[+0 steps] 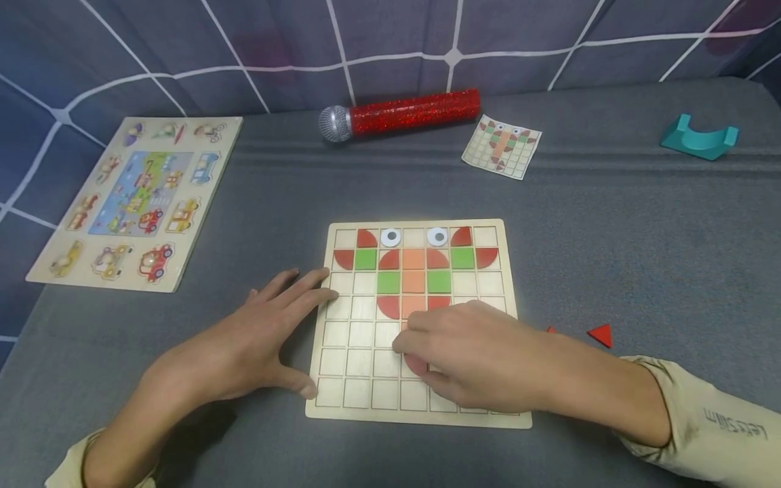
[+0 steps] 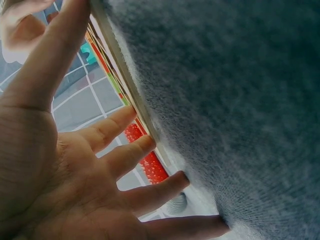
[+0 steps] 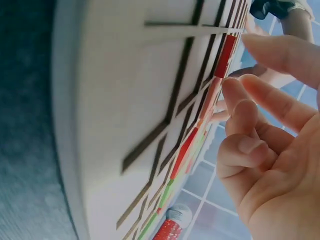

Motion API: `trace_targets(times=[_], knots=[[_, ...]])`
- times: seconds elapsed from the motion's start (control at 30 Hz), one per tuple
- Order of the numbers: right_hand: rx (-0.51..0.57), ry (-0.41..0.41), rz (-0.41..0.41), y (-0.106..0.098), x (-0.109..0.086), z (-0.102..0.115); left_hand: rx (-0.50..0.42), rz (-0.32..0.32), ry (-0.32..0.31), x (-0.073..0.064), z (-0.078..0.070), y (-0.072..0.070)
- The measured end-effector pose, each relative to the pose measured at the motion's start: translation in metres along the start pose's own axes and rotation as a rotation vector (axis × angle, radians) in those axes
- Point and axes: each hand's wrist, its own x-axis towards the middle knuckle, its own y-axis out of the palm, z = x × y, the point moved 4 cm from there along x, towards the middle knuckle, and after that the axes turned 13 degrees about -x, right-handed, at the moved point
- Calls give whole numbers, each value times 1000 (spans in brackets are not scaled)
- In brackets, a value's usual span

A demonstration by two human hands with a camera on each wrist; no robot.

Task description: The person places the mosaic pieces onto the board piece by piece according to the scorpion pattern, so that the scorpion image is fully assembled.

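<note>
A wooden grid board (image 1: pixel 332 393) lies on the grey cloth, bearing red quarter-circle pieces, green squares (image 1: pixel 462 257), orange squares (image 1: pixel 413 281) and two googly eyes (image 1: pixel 391 236). My left hand (image 1: pixel 244 346) is spread along its left edge; in the left wrist view its fingertips (image 2: pixel 145 142) touch the rim. Over the lower middle of the grid, my right hand (image 1: pixel 470 356) has thumb and forefinger either side of a red quarter-circle piece (image 1: pixel 416 364). In the right wrist view that hand (image 3: pixel 270 135) shows a forefinger at the pieces, thumb apart and other fingers bent.
Right of the board lies a red triangle (image 1: pixel 601 335), with another red tip (image 1: pixel 552 330) partly behind my forearm. Farther back are a pattern card (image 1: pixel 502 146), a red glittery microphone (image 1: pixel 415 114), a teal curved block (image 1: pixel 699 137) and a vehicle picture puzzle (image 1: pixel 183 261).
</note>
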Motion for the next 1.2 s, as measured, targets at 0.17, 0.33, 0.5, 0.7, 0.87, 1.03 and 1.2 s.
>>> trace_targets(times=[0.17,0.33,0.5,0.7,0.87,1.03,1.2], knots=[[-22,-11,52,2,1,0,-7,3,-15,1,0,0],[-37,-25,62,4,1,0,-12,5,-20,1,0,0],[-44,-50,34,6,-1,0,-19,6,-22,1,0,-1],[-37,-42,37,6,-2,-2,-16,2,-20,1,0,0],[-26,-39,20,4,-7,-4,-21,3,-15,1,1,0],[28,43,30,-1,-26,-18,-28,13,-26,1,1,-1],[92,172,79,-4,-57,-41,-22,13,-24,1,1,-1]])
